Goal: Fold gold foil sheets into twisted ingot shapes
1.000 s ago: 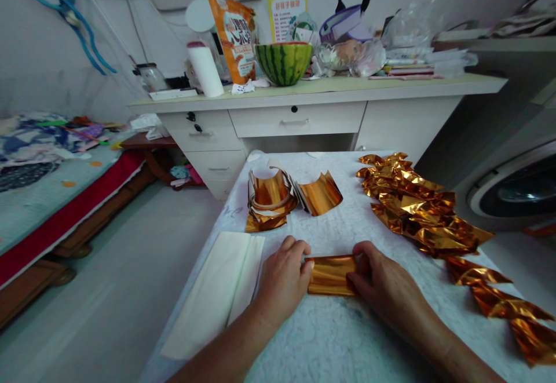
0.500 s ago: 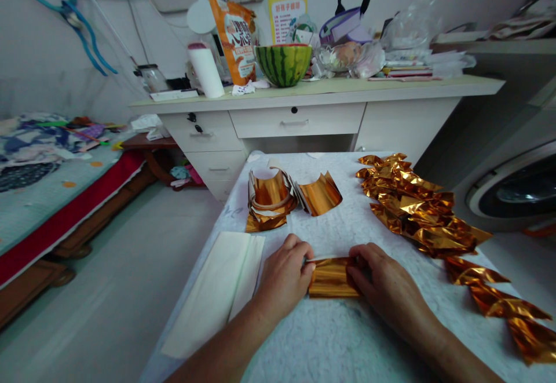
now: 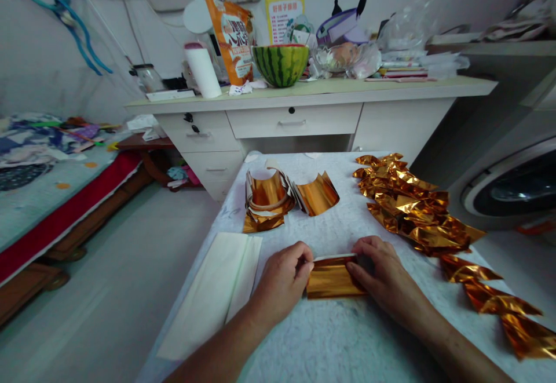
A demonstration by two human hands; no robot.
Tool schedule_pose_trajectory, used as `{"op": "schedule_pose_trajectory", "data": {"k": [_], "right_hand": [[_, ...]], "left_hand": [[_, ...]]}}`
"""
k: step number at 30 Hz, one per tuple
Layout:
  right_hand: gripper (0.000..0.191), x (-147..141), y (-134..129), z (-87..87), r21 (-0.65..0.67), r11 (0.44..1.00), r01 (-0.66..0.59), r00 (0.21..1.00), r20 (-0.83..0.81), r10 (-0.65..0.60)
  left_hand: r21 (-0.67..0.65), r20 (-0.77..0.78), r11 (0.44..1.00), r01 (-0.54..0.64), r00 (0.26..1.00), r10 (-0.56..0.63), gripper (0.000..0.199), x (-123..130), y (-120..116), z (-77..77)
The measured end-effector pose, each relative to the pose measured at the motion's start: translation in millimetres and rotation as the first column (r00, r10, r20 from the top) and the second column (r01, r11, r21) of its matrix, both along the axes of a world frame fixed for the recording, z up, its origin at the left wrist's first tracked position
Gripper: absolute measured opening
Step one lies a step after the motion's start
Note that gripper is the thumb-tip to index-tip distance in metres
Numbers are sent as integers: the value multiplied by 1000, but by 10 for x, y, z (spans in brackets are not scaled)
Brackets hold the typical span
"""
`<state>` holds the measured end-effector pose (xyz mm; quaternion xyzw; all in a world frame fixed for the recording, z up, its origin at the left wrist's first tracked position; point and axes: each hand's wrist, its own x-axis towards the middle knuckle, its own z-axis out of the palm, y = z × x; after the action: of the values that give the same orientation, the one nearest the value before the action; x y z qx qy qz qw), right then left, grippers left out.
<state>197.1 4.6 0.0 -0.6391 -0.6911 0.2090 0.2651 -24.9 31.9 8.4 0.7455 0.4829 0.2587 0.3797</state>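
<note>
Clock dirs. are read from the foil sheet (image 3: 332, 281), L to R. At approx. 9 o'clock, a long stack of matte white paper (image 3: 204, 296) is laid flat on the tablecloth (image 3: 299, 348), which is pale blue & mottled. At approx. 11, a coil (image 3: 267, 190) is formed by loosely curled strips, glossy gold w/ white backing. Close in at 9, the sheet's L end is pinched betw. thumb & fingers of the left hand (image 3: 282, 278). At approx. 12, a curved piece (image 3: 319, 194) of gold foil is stood beside the coil, trough-shaped w/ a jagged top edge. At centre, the sheet, smooth, shiny & approx. rectangular, is held low over the cloth; a thin white strip is seen along its far edge. At 3, its R end is gripped by the right hand (image 3: 384, 276), thumb pressed on the gold face. At 1–2, crinkled foil twists (image 3: 412, 209) are heaped, pointed & faceted; by 3, separate twists (image 3: 499, 299) are lined up diagonally.
</note>
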Motion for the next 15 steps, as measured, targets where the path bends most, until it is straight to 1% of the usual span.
{"op": "schedule_pose_trajectory", "data": {"k": [3, 4, 6, 8, 9, 13, 15], "right_hand": [[14, 19, 5, 20, -32, 999, -15, 997, -78, 12], [15, 23, 7, 23, -38, 999, -22, 995, -97, 18], [16, 25, 8, 26, -48, 998, -35, 991, -129, 29], [17, 25, 6, 27, -51, 998, -46, 987, -153, 37], [17, 25, 4, 28, -53, 997, -48, 986, -163, 38], [14, 30, -1, 37, -46, 998, -45, 980, -196, 35], [15, 33, -3, 48, -44, 998, -40, 973, -227, 29]], "left_hand": [[-62, 84, 998, -31, 996, 36, 8, 2, -4, -23], [-80, 117, 996, -47, 992, 56, 9, 5, -3, -35], [-102, 170, 992, -76, 981, 93, 21, 10, 1, -57], [-117, 197, 990, -81, 975, 103, 30, 14, 8, -63], [-128, 201, 989, -73, 975, 98, 29, 15, 12, -59], [-179, 183, 983, -41, 980, 74, 14, 15, 17, -16], [-194, 187, 980, -38, 980, 75, 9, 13, 13, -4]]}}
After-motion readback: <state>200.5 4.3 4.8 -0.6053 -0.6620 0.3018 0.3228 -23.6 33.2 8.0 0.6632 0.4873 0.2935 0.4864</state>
